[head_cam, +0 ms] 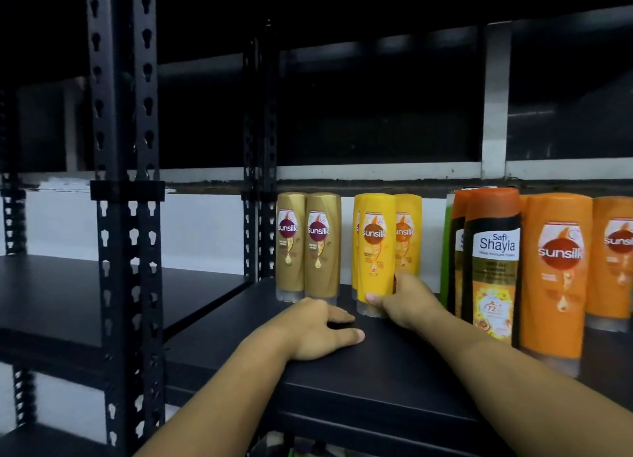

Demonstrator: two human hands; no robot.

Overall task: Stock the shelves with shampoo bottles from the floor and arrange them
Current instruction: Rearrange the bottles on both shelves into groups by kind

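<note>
Two hands apart: left hand (318, 330) flat on the shelf (342, 384), right hand (409, 302) tight round the yellow bottle (375, 251)

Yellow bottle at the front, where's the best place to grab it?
Grip the yellow bottle low, just above its clear cap, coming from the front right, as the right hand does. It stands upright, cap down, and its body is slim enough for one hand to wrap.
</note>
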